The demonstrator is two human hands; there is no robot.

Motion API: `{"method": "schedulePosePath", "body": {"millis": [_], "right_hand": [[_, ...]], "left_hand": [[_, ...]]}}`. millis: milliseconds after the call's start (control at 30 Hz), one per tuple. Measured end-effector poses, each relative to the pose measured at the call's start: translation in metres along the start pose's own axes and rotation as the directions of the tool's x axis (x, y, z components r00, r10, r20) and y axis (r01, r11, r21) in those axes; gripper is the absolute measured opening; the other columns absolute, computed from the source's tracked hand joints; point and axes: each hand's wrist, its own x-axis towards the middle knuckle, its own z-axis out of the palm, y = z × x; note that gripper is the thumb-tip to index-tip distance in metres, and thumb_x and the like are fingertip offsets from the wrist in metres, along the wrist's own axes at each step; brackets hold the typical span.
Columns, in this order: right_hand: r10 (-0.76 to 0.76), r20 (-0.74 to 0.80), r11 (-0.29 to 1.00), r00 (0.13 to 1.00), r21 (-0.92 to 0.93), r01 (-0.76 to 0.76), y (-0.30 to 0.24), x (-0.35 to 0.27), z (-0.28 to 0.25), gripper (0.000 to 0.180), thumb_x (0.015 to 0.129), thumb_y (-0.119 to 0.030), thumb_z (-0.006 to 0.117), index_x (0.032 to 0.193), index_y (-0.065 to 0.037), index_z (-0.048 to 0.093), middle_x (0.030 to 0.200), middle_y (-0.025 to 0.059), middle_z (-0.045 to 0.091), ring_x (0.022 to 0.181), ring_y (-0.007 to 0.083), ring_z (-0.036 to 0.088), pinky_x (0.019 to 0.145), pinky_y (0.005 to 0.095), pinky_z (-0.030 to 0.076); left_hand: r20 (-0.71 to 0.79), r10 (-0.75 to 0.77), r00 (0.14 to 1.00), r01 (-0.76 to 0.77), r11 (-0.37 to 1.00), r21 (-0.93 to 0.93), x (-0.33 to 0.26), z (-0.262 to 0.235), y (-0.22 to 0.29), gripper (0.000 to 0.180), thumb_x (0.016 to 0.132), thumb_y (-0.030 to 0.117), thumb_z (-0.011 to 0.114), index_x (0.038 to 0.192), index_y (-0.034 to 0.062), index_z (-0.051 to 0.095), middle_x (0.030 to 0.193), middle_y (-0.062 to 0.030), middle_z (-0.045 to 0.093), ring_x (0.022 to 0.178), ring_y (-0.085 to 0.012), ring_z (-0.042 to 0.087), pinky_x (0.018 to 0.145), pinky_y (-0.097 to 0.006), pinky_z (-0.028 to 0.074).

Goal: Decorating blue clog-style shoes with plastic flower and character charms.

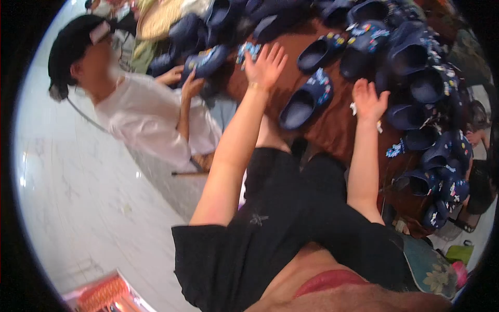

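Both of my arms reach out over a brown-covered surface (343, 122). My left hand (266, 66) is open with its fingers spread, and nothing is in it. Right beside its fingertips lies a small cluster of blue charms (248, 52). My right hand (370, 100) is also open, fingers apart, near small white bits on the cover. A navy clog (307, 101) with colourful charms on its toe lies between my hands. Farther back is another navy clog (319, 52), its opening showing. A second charm cluster (395, 148) sits nearer me on the right.
A person in a white shirt (150, 117) sits at my left, holding a decorated navy clog (207, 61) in both hands. Several navy clogs (410, 57) are heaped along the far and right sides. A woven basket (163, 20) stands far left. A reddish box (106, 296) is on the pale floor (88, 208).
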Motion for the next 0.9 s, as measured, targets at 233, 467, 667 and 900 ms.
{"method": "schedulePosePath", "body": {"millis": [233, 467, 667, 900], "right_hand": [[0.651, 0.576, 0.684, 0.494, -0.728, -0.053, 0.051, -0.122, 0.078, 0.081, 0.072, -0.053, 0.060, 0.128, -0.001, 0.035, 0.135, 0.0153, 0.031, 0.122, 0.0276, 0.035, 0.091, 0.0467, 0.037], [0.631, 0.476, 0.770, -0.613, -0.482, 0.418, 0.061, -0.261, 0.164, 0.064, 0.082, -0.048, 0.046, 0.122, 0.002, 0.040, 0.135, 0.0273, 0.020, 0.127, 0.0429, 0.015, 0.099, 0.0501, 0.019], [0.712, 0.623, 0.700, -0.323, -0.660, 0.272, 0.080, -0.194, 0.096, 0.012, 0.078, -0.013, 0.062, 0.073, -0.002, 0.063, 0.094, 0.0099, 0.062, 0.105, 0.0319, 0.049, 0.088, 0.0404, 0.038], [0.653, 0.444, 0.708, 0.613, -0.645, -0.287, 0.034, -0.110, -0.015, 0.020, 0.085, -0.018, 0.054, 0.094, -0.002, 0.060, 0.104, 0.0158, 0.059, 0.099, 0.0247, 0.055, 0.088, 0.0387, 0.042]], "left_hand": [[-0.002, -0.149, 0.989, 0.149, 0.989, -0.010, -0.028, -0.025, -0.011, 0.059, 0.082, 0.056, 0.041, 0.118, 0.0094, 0.042, 0.128, -0.0134, 0.040, 0.118, -0.0295, 0.038, 0.100, -0.046, 0.029], [0.155, -0.303, 0.940, 0.308, 0.951, -0.007, -0.025, 0.027, -0.041, 0.052, 0.085, 0.050, 0.042, 0.115, 0.0082, 0.048, 0.124, -0.0145, 0.046, 0.116, -0.0303, 0.041, 0.098, -0.047, 0.030], [0.162, -0.399, 0.903, 0.411, 0.910, -0.051, -0.061, 0.010, -0.050, 0.051, 0.085, 0.046, 0.044, 0.118, 0.0074, 0.047, 0.125, -0.0154, 0.045, 0.117, -0.0306, 0.041, 0.100, -0.046, 0.028], [0.028, -0.336, 0.941, 0.337, 0.935, -0.106, -0.095, -0.028, -0.027, 0.053, 0.083, 0.046, 0.048, 0.119, 0.0072, 0.045, 0.123, -0.0136, 0.046, 0.115, -0.0285, 0.042, 0.099, -0.044, 0.030]]}}
